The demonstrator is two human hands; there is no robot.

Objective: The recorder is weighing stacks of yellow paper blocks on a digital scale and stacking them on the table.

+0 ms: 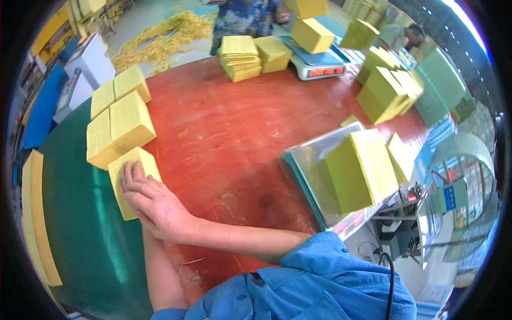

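A stack of yellow paper stands at the left, where the red tabletop meets the green surface. My right hand reaches across from the right and lies on this stack, fingers stretched out over its top. Beneath it comes my left forearm from the lower edge. My left hand is mostly hidden under the right one, at the near side of the stack, so its fingers cannot be told apart. Just beyond stand more yellow paper stacks in paired blocks.
A scale at my right bears a large yellow paper block. Further paper stacks stand at the far right. A second scale carries another block, near a person in blue camouflage. Yellow strips lie along the green surface's left edge.
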